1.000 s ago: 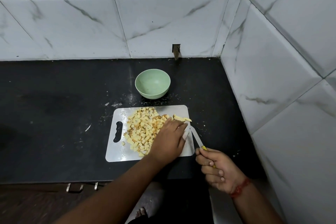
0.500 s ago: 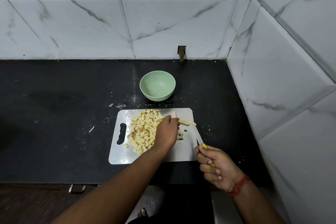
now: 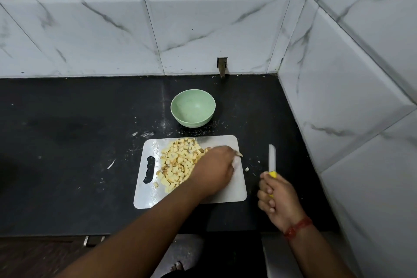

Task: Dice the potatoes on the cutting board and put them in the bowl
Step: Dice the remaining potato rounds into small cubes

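Observation:
A grey cutting board (image 3: 234,192) lies on the black counter with a heap of diced potato (image 3: 178,160) on its left half. My left hand (image 3: 214,169) rests on the board at the right of the heap. Its fingers are blurred and reach over a potato strip (image 3: 239,154) at the board's right edge. My right hand (image 3: 276,198) grips a yellow-handled knife (image 3: 272,158) right of the board, over the counter, with the blade pointing away. A green bowl (image 3: 173,106) stands behind the board with nothing in it.
One loose potato piece (image 3: 247,169) lies on the counter (image 3: 67,142) just off the board's right edge, among scraps. Tiled walls close the back and the right side. The counter's front edge runs just below the board.
My right hand has drawn the knife off the board to the right and turned the blade straight away. My left hand has slid right toward the strips at the board's edge.

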Demonstrator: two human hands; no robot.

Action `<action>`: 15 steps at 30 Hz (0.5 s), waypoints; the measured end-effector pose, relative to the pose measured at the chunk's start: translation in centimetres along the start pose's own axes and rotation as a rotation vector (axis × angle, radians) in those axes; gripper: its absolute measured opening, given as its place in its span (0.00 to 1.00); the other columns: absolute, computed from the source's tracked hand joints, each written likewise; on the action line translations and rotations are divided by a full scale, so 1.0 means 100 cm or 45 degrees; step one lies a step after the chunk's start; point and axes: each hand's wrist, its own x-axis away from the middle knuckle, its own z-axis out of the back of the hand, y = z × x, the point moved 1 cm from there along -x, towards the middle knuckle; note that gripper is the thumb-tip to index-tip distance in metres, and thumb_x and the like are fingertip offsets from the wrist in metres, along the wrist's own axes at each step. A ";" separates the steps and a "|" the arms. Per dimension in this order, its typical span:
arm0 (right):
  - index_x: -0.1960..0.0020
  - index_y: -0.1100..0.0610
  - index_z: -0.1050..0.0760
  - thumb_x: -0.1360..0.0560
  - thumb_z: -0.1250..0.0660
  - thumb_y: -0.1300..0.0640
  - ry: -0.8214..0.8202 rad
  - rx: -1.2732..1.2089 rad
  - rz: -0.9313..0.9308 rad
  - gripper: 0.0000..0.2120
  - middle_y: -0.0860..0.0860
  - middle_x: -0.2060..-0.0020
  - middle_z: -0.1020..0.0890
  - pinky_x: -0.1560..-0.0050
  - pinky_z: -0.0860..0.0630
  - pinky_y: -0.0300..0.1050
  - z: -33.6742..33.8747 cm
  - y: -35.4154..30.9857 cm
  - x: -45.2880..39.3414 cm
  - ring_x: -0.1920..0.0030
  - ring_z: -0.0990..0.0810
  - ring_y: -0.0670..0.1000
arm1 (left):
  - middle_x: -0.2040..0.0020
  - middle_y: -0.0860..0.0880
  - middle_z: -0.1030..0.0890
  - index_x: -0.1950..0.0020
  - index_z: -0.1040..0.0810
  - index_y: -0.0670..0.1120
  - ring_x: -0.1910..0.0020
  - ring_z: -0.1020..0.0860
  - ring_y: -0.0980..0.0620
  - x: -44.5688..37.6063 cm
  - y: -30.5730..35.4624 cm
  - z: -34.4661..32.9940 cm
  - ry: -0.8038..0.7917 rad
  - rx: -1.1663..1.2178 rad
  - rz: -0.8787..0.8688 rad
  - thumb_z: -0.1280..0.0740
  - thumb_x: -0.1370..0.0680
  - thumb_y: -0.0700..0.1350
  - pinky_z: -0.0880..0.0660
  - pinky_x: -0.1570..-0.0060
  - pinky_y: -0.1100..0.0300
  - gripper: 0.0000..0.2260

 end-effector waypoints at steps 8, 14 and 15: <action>0.50 0.59 0.32 0.17 0.43 0.59 0.099 0.093 0.199 0.05 0.49 0.74 0.37 0.80 0.44 0.31 -0.003 -0.011 0.002 0.82 0.42 0.45 | 0.44 0.46 0.21 0.41 0.19 0.47 0.41 0.24 0.43 -0.018 0.030 -0.049 -0.180 -0.535 -0.234 0.39 0.17 0.52 0.36 0.27 0.43 0.14; 0.49 0.58 0.32 0.17 0.44 0.58 0.103 0.140 0.223 0.05 0.49 0.74 0.36 0.79 0.44 0.31 -0.004 -0.011 0.010 0.82 0.42 0.45 | 0.41 0.44 0.23 0.37 0.23 0.46 0.40 0.25 0.42 -0.031 0.038 -0.052 -0.215 -0.596 -0.173 0.38 0.18 0.46 0.32 0.33 0.44 0.11; 0.49 0.58 0.32 0.17 0.44 0.59 0.108 0.141 0.227 0.05 0.49 0.74 0.37 0.79 0.44 0.31 -0.002 -0.011 0.011 0.82 0.42 0.45 | 0.41 0.44 0.23 0.36 0.24 0.46 0.40 0.25 0.42 -0.031 0.039 -0.052 -0.223 -0.598 -0.158 0.38 0.18 0.45 0.33 0.33 0.44 0.12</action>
